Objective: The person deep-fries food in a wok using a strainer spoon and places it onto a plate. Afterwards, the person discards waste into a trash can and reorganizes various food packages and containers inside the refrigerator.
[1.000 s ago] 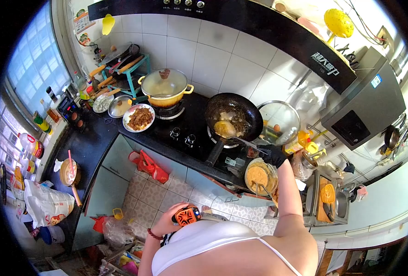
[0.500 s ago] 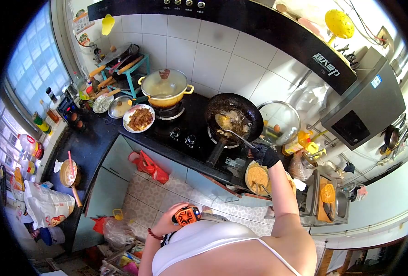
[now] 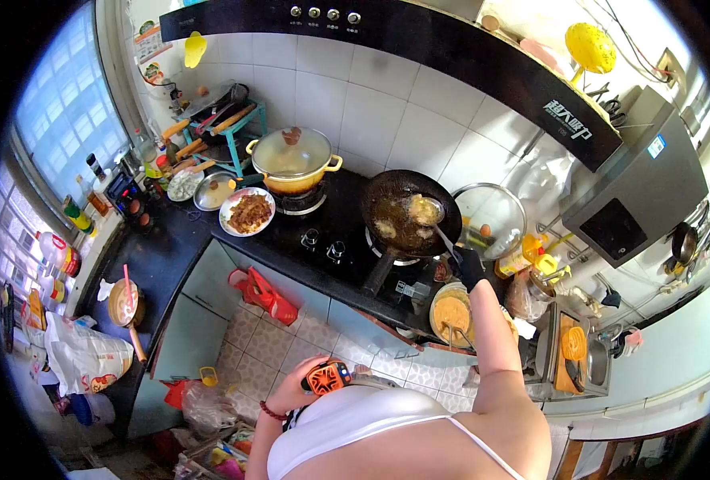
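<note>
My right hand (image 3: 467,268), in a dark glove, is closed round the handle of a metal ladle (image 3: 443,236). The ladle's bowl holds yellowish food over the right side of a black wok (image 3: 383,196). Dark oil with several small pieces lies in the wok. Near my waist my left hand (image 3: 295,387) is wrapped round an orange and black device (image 3: 326,377). Below my right hand stands a bowl of orange batter (image 3: 453,310) with a utensil in it.
A lidded yellow pot (image 3: 292,184) sits on the left burner, beside a plate of browned food (image 3: 248,212). A glass lid (image 3: 509,216) leans behind the wok. On the left counter is a small pan (image 3: 120,304). A range hood (image 3: 451,60) hangs above.
The ladle has moved to the right and up inside the wok, now with a lump of food in its bowl. The whole view has shifted slightly. My left hand keeps its hold.
</note>
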`<state>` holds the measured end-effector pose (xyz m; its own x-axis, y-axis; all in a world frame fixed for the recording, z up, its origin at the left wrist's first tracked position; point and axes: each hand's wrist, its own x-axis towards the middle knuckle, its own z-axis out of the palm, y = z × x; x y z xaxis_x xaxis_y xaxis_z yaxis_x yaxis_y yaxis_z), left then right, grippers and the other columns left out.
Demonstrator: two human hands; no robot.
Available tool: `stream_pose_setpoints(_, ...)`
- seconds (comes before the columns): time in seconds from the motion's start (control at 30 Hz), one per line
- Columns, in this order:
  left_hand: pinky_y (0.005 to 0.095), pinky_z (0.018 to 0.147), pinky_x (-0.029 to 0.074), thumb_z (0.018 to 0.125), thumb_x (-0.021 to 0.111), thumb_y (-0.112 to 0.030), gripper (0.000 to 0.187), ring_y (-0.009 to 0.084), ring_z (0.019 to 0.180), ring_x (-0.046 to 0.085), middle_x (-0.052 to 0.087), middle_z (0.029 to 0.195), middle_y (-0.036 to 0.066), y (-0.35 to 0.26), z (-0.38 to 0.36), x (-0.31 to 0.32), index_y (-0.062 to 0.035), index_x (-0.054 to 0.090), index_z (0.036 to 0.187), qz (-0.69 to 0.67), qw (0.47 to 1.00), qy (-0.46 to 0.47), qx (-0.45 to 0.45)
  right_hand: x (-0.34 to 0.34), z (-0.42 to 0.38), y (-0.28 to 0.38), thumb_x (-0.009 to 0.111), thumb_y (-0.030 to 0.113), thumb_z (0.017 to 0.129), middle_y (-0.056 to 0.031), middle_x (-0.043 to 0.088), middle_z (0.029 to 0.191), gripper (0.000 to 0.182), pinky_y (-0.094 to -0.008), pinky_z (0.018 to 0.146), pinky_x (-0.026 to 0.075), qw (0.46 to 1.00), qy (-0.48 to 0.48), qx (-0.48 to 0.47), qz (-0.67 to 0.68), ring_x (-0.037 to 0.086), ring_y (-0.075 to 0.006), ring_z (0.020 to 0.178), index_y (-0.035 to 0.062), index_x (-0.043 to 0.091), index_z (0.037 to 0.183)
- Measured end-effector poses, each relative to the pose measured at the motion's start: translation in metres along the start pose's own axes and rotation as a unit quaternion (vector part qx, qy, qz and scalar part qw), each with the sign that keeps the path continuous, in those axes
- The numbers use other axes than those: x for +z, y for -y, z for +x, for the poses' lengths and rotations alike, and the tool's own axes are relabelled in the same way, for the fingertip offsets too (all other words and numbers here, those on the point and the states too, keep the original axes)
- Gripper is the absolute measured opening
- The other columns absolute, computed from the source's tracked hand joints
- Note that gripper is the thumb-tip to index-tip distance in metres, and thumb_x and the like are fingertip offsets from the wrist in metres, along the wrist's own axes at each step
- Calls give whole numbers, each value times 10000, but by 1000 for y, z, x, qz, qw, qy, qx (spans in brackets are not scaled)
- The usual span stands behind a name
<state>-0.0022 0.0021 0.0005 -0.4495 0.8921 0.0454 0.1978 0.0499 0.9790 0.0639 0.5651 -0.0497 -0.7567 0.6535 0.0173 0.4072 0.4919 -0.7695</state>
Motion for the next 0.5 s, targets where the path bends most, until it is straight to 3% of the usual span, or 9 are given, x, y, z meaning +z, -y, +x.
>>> stream_pose_setpoints(0.07, 354, 1053, 362, 678, 789, -64, 716, 264, 1273, 429, 473, 1341, 126, -3, 1, 0, -55, 467, 1318, -18, 1000, 0, -4, -1, 9, -22, 547, 186, 883, -189, 656, 818, 223, -383, 598, 481, 990, -22, -84, -110, 640, -276, 673, 1, 649, 953)
stream_pose_setpoints(0.13, 351, 1051, 364, 679, 789, -60, 716, 260, 1272, 428, 469, 1340, 126, -4, 2, 0, -58, 467, 1318, -14, 1000, 1, -8, -7, 3, -9, 517, 228, 899, -190, 639, 766, 250, -397, 551, 462, 992, -27, -46, -116, 620, -289, 617, 11, 640, 890)
stream_pose_setpoints(0.2, 349, 1051, 365, 678, 790, -58, 717, 258, 1272, 427, 466, 1341, 127, -1, 2, 0, -61, 467, 1319, -17, 1000, 2, -9, -19, -17, 49, 476, 290, 931, -150, 605, 642, 331, -391, 455, 423, 993, -24, 110, -42, 575, -260, 494, 38, 618, 770)
stream_pose_setpoints(0.23, 349, 1052, 365, 678, 791, -59, 718, 258, 1273, 426, 465, 1342, 127, 2, 2, 1, -63, 468, 1318, -22, 1000, 2, -8, -20, -17, 39, 466, 280, 929, -174, 614, 688, 320, -419, 510, 442, 988, -56, 22, -139, 594, -298, 566, 31, 617, 796)
stream_pose_setpoints(0.3, 349, 1053, 364, 675, 793, -61, 721, 258, 1274, 424, 465, 1343, 126, 3, 3, 1, -64, 467, 1318, -25, 1000, 2, -6, -23, -19, 29, 447, 259, 923, -223, 633, 780, 305, -474, 621, 480, 926, -118, -155, -323, 632, -374, 711, 18, 616, 846)
stream_pose_setpoints(0.4, 348, 1054, 363, 671, 797, -65, 727, 258, 1273, 426, 465, 1343, 125, 1, 4, 1, -66, 466, 1319, -21, 1000, 4, -5, -26, -29, 39, 442, 223, 908, -228, 638, 881, 262, -501, 733, 477, 947, -146, -33, -286, 608, -414, 863, 24, 613, 899)
stream_pose_setpoints(0.5, 349, 1054, 363, 669, 799, -70, 731, 255, 1270, 431, 469, 1341, 123, 2, 6, 1, -67, 466, 1319, -22, 1000, 8, -9, -34, -36, 48, 446, 229, 909, -224, 640, 890, 257, -492, 717, 484, 942, -157, -46, -293, 616, -408, 839, 34, 608, 950)
